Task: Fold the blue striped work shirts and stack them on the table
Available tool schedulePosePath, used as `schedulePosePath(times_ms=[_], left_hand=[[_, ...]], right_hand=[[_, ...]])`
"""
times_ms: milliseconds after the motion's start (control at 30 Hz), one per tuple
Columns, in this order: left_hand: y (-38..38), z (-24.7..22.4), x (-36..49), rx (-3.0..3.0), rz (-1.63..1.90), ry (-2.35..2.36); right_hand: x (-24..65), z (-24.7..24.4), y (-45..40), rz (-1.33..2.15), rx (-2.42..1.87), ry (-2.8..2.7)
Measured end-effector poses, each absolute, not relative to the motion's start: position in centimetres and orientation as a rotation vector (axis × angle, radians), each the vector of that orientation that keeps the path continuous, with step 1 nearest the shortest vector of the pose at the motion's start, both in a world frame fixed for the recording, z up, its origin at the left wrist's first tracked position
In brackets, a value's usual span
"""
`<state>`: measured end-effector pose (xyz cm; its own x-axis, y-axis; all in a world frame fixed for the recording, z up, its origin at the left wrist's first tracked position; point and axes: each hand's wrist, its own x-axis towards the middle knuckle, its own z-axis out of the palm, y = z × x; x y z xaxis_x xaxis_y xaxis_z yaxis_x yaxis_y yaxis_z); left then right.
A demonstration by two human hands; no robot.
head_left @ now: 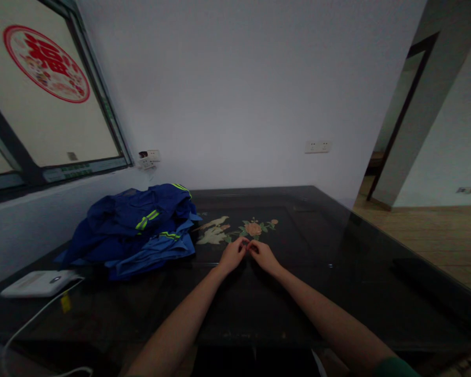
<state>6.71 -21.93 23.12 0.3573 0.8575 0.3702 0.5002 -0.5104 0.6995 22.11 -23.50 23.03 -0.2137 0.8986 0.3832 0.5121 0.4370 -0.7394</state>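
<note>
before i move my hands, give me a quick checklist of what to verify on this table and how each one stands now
1. Both hands in view: ok, left hand and right hand are over the table.
2. Fingers free of any small item: cannot tell, the fingertips come together and the picture is dim.
3. Hands clear of the blue clothes: ok, the pile is off to the left.
4. Clothes neatly stacked: not ok, they lie in a loose heap.
5. White cable away from the hands: ok, it runs down at the far left.
6. Dark object at the right edge identified: cannot tell, too dark.
</note>
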Motion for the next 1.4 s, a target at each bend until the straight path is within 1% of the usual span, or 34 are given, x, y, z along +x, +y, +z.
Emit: schedulePosePath(times_ms=[600, 1400], left_hand=[[-22.84, 23.89, 6.74, 2.227, 0.960, 1.161], [-22.65, 23.69, 6.67, 2.268, 0.943, 1.171]], right_hand=[[22.21, 22.91, -23.60, 0.547, -1.213, -1.905], [22.47, 22.51, -23.26, 0.511, -1.236, -1.941]])
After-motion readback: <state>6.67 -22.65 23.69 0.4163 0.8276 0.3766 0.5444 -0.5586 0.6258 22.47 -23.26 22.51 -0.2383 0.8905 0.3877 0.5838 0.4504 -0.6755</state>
